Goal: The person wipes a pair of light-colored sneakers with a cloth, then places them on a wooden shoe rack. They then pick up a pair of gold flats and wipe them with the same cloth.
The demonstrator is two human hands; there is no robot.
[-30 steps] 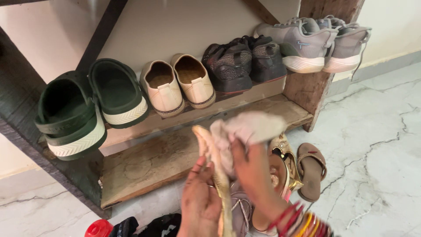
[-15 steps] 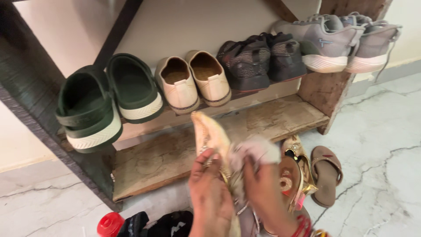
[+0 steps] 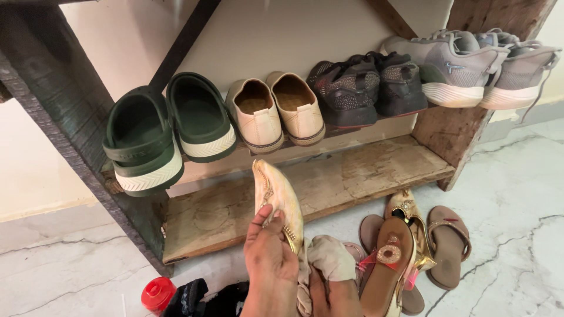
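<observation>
Low in the middle of the frame, left hand (image 3: pixel 269 258) with fingers clamped around a gold embellished slipper (image 3: pixel 276 199), held toe-up in front of the lower shelf. Just right of it, right hand (image 3: pixel 329 290) bunched tight on a pale cloth (image 3: pixel 329 258), touching the slipper's lower end. Behind, a rough wooden shoe rack (image 3: pixel 435 129) against a cream wall (image 3: pixel 264 35), with dark slanting braces across the upper left. On the upper shelf, from left to right: green clogs (image 3: pixel 164 132), beige slip-ons (image 3: pixel 276 111), dark mesh sneakers (image 3: pixel 370 88), grey sneakers (image 3: pixel 470 64) at the upper right. Lower shelf (image 3: pixel 364 173) of bare worn planks, scuffed and stained. White marble floor (image 3: pixel 511 194) with grey veins and cracks, filling the right and lower left. On the floor at lower right, a heap of gold and brown sandals (image 3: pixel 405 246), touching one another. At the bottom edge, left of the hands, a red bottle cap (image 3: pixel 157 293) beside a black bundle (image 3: pixel 205 299).
</observation>
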